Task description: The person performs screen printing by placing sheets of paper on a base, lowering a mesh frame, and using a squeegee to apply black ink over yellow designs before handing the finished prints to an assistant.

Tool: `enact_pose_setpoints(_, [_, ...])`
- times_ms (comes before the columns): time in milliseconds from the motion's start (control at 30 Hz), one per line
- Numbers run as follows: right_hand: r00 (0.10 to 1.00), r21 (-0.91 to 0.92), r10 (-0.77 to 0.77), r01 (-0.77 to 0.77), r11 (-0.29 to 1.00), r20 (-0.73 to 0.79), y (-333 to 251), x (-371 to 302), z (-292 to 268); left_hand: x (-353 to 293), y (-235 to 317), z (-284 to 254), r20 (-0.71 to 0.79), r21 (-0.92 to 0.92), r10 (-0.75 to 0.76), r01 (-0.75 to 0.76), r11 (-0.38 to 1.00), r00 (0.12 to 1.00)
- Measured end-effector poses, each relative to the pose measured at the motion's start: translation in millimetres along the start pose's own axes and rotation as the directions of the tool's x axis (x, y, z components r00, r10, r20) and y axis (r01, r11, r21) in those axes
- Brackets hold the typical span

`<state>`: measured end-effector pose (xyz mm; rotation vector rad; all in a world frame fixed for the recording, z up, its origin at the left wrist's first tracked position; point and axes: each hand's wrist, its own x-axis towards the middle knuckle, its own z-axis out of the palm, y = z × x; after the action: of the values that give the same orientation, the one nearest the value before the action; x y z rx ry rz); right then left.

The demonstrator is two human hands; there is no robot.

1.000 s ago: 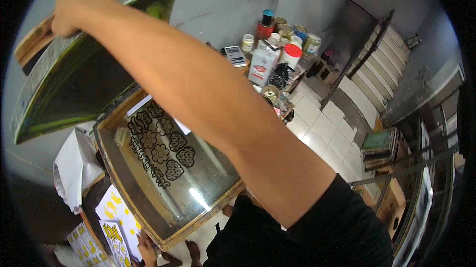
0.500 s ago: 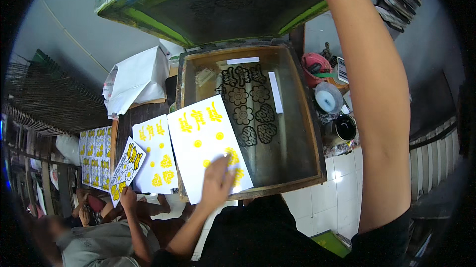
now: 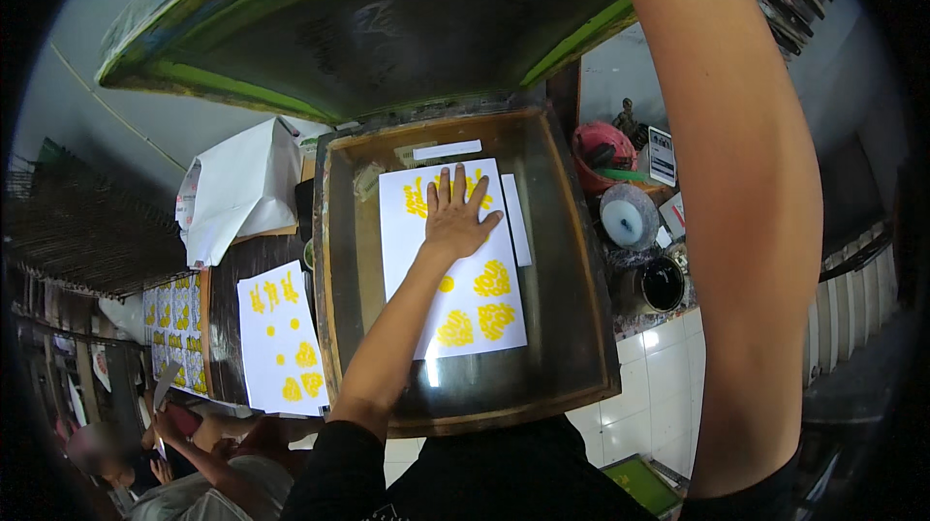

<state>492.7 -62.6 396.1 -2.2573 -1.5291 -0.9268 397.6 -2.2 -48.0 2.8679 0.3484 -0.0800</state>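
Observation:
A white sheet with yellow prints (image 3: 455,308) lies on the glass of a wood-framed printing table (image 3: 572,327). My left hand (image 3: 453,216) rests flat on its upper part, fingers spread, covering some of the print. One white paper strip (image 3: 448,149) lies above the sheet, another strip (image 3: 518,221) along its right edge. Over the far side, a screen printing frame (image 3: 387,46) with green edges is tilted up. My right forearm (image 3: 736,182) reaches up past the top edge towards the frame's right side; the hand itself is out of view.
Left of the table lies a stack of yellow-printed sheets (image 3: 281,327), with a white paper bag (image 3: 242,192) behind it. On the right stand a pink basket (image 3: 601,148), a round tub (image 3: 628,216) and a dark pot (image 3: 664,284). Another person (image 3: 223,482) sits at lower left.
My left hand has brought the sheet from the left onto the glass and flattened it over the black outline prints seen there. The other person's printed sheet has moved down and away.

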Motion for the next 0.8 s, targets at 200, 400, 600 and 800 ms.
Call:
enact_pose_setpoints(200, [0.997,0.050,0.005,-0.001,0.999,-0.075,2,1,-3,24,5,-5,0.030,0.037,-0.048,0.047,0.998,0.998])
enact_pose_setpoints(400, [0.998,0.047,0.052,-0.053,0.997,0.038,-14,-14,-16,30,12,-28,0.020,0.056,-0.047,0.046,0.997,0.999])
enact_pose_setpoints(600, [0.958,0.306,0.249,-0.282,0.909,0.143,-51,-80,-35,-74,17,-128,-0.508,-0.786,-0.041,-0.444,0.431,0.860])
enact_pose_setpoints(800, [0.975,0.375,0.222,-0.208,0.903,0.007,-107,-212,7,-275,4,-144,-0.392,-0.920,-0.139,-0.387,0.063,0.909])
